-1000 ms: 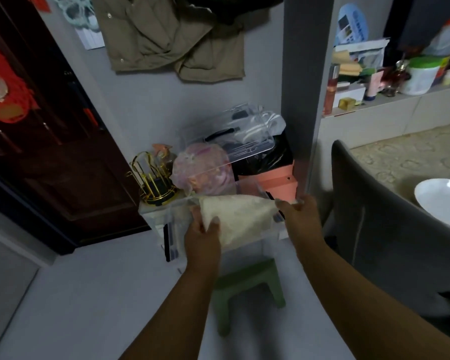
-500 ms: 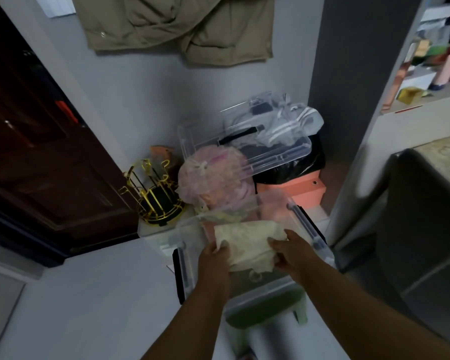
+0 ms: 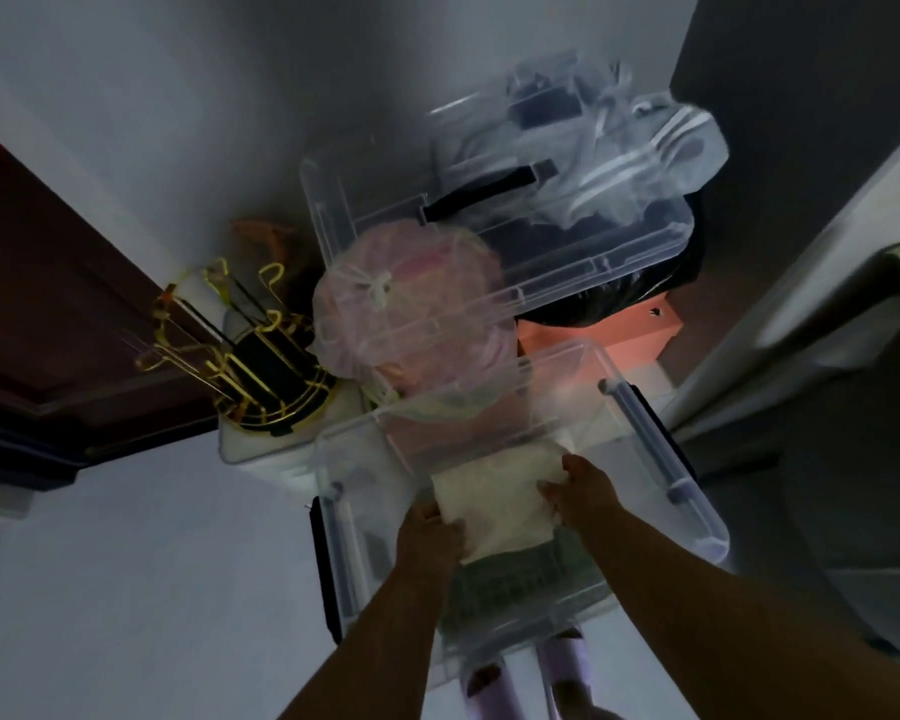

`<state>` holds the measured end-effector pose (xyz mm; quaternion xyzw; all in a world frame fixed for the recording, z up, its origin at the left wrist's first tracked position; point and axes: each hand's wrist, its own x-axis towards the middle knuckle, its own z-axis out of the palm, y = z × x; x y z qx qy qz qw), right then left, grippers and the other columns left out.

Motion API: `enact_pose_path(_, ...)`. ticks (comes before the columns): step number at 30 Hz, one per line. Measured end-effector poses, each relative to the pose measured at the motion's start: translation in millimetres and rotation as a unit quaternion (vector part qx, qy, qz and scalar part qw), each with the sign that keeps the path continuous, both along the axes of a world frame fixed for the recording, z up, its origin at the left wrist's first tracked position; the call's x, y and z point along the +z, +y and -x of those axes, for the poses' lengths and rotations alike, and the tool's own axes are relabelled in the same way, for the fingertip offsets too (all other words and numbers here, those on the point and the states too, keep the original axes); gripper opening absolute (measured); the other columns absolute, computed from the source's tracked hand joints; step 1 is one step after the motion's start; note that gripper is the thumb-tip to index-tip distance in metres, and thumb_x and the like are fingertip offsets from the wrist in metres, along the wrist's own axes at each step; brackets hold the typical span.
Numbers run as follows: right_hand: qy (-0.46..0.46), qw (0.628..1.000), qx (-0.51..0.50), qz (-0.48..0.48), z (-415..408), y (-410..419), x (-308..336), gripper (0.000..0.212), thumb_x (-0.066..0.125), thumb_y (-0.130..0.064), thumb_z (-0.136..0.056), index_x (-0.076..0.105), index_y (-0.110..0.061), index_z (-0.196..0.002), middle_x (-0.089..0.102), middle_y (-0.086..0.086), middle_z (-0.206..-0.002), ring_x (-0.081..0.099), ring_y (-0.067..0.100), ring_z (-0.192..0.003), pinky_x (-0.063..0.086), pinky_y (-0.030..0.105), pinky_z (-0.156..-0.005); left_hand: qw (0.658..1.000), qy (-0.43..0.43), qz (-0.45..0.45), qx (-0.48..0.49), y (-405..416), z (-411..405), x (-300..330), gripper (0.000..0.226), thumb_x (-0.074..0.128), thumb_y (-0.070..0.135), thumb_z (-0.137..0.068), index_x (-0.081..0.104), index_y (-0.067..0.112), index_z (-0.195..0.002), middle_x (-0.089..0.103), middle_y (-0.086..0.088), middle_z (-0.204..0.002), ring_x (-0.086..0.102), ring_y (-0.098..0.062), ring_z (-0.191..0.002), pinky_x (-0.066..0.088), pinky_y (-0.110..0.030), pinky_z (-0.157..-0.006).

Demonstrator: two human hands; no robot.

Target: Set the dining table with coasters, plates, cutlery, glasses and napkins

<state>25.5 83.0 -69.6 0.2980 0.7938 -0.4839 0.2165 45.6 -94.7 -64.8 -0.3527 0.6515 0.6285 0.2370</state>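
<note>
A folded cream cloth (image 3: 500,501), like a napkin, lies low inside a clear plastic storage bin (image 3: 697,517) that stands on a green stool. My left hand (image 3: 430,532) grips the cloth's near left corner. My right hand (image 3: 585,491) holds its right edge. Both hands reach down into the bin from the near side. The cloth's lower part rests over the bin's bottom, through which the stool's green top shows.
A pink tied plastic bag (image 3: 411,314) sits just beyond the bin. A gold wire rack (image 3: 245,366) stands to the left on a white box. The bin's clear lid (image 3: 541,236) leans behind, over a black bag and an orange box (image 3: 619,330). A dark door is left.
The view has closed in and tipped down over the bin. Both hands have lowered the cream cloth from above the rim to deep inside the bin.
</note>
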Motion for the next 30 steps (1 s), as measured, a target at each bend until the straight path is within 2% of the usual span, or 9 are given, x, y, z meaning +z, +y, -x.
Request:
enact_pose_path(4, -0.026, 0.998, 0.049, -0.035, 21, 3, -35, 0.057, 0.062, -0.02, -0.091, 0.039, -0.006, -0.141, 0.043, 0.019, -0.142, 0.044, 0.035, -0.127, 0.039, 0.037, -0.1, 1.0, 0.002, 0.021, 0.022, 7, 14, -28, 0.041, 0.049, -0.022, -0.083, 0.054, 0.019, -0.088, 0.056, -0.011, -0.092, 0.055, -0.029, -0.084, 0.051, -0.046, -0.079)
enact_pose_path(6, -0.041, 0.997, 0.063, -0.033, 28, 4, -53, 0.056, 0.06, -0.018, -0.092, 0.038, -0.006, -0.142, 0.041, 0.018, -0.144, 0.041, 0.034, -0.129, 0.037, 0.036, -0.101, 0.999, 0.03, 0.034, 0.026, 9, 18, -43, 0.051, 0.047, -0.028, -0.077, 0.05, 0.023, -0.084, 0.053, -0.007, -0.088, 0.054, -0.031, -0.09, 0.05, -0.052, -0.084)
enact_pose_path(9, -0.083, 0.994, 0.073, -0.019, 33, 3, -75, 0.057, 0.056, -0.018, -0.095, 0.033, -0.005, -0.145, 0.037, 0.017, -0.146, 0.039, 0.034, -0.131, 0.035, 0.036, -0.104, 0.995, 0.071, 0.066, 0.013, 1, 16, -108, 0.054, 0.059, -0.013, -0.063, 0.059, 0.02, -0.107, 0.06, -0.011, -0.112, 0.056, -0.036, -0.112, 0.052, -0.055, -0.089)
enact_pose_path(11, -0.091, 0.994, 0.061, -0.001, 34, 1, -88, 0.054, 0.054, -0.012, -0.096, 0.033, -0.004, -0.144, 0.037, 0.019, -0.145, 0.04, 0.036, -0.13, 0.035, 0.037, -0.103, 0.996, 0.047, 0.072, 0.0, -3, 15, -134, 0.051, 0.058, -0.008, -0.072, 0.057, 0.025, -0.11, 0.055, -0.007, -0.123, 0.054, -0.032, -0.113, 0.053, -0.053, -0.088)
enact_pose_path(15, -0.092, 0.995, 0.042, 0.014, 37, -1, -109, 0.045, 0.044, -0.009, -0.099, 0.034, -0.002, -0.142, 0.037, 0.022, -0.144, 0.039, 0.037, -0.129, 0.033, 0.041, -0.107, 0.992, 0.001, 0.084, -0.092, 6, 21, -116, 0.043, 0.046, -0.017, -0.084, 0.053, 0.017, -0.11, 0.045, -0.013, -0.127, 0.049, -0.031, -0.109, 0.051, -0.031, -0.074)
enact_pose_path(19, -0.111, 0.991, 0.067, 0.019, 39, -4, -115, 0.046, 0.045, -0.022, -0.1, 0.033, -0.007, -0.142, 0.041, 0.018, -0.141, 0.042, 0.034, -0.127, 0.037, 0.042, -0.107, 0.963, 0.0, 0.138, -0.231, 7, 22, -127, 0.046, 0.049, 0.001, -0.095, 0.043, 0.014, -0.139, 0.046, -0.01, -0.138, 0.05, -0.027, -0.123, 0.044, -0.029, -0.094)
enact_pose_path(22, -0.124, 0.989, 0.075, -0.016, 39, -3, -114, 0.058, 0.054, -0.033, -0.094, 0.029, -0.013, -0.143, 0.044, 0.017, -0.138, 0.046, 0.035, -0.124, 0.043, 0.049, -0.102, 0.959, 0.012, 0.135, -0.25, 4, 21, -135, 0.039, 0.048, 0.022, -0.099, 0.044, 0.019, -0.137, 0.045, -0.011, -0.139, 0.05, -0.022, -0.117, 0.048, -0.037, -0.097)
enact_pose_path(28, -0.049, 0.986, 0.101, -0.123, 44, 0, -80, 0.055, 0.056, -0.039, -0.092, 0.036, -0.014, -0.137, 0.054, 0.013, -0.126, 0.055, 0.029, -0.113, 0.045, 0.037, -0.096, 0.923, 0.035, 0.242, -0.298, -1, 39, -102, 0.047, 0.045, 0.037, -0.1, 0.037, 0.024, -0.144, 0.044, -0.007, -0.141, 0.048, -0.026, -0.124, 0.041, -0.029, -0.098)
enact_pose_path(30, -0.042, 0.989, 0.092, -0.107, 47, 1, -69, 0.047, 0.054, -0.035, -0.094, 0.043, -0.01, -0.132, 0.057, 0.013, -0.118, 0.058, 0.027, -0.107, 0.047, 0.033, -0.09, 0.918, 0.036, 0.265, -0.293, -4, 45, -85, 0.048, 0.047, 0.039, -0.099, 0.037, 0.025, -0.143, 0.045, -0.009, -0.142, 0.048, -0.028, -0.124, 0.041, -0.038, -0.105)
